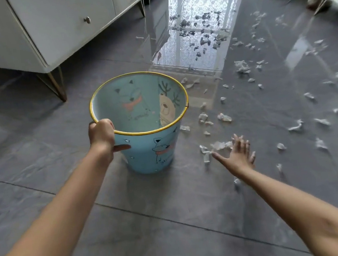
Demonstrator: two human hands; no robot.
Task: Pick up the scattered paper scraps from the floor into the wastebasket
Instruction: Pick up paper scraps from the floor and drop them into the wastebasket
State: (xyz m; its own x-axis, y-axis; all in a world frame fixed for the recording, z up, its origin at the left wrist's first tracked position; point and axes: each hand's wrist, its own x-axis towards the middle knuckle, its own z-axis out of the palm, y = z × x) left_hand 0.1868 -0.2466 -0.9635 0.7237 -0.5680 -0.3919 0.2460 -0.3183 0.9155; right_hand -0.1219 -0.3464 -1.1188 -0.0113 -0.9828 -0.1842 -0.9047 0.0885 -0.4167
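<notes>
Lying before the right fingers (238, 143), paper scraps (219, 145) possibly touch them.

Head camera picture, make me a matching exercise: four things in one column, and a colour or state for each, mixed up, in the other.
Things
1. left hand
2. right hand
3. wastebasket
4. cabinet

Descriptions
A. open, fingers spread, next to paper scraps on the floor
B. white, at the upper left of the picture
C. gripping a yellow rim
D. light blue, with cartoon animals on it

Pairs: 1-C, 2-A, 3-D, 4-B.
</notes>
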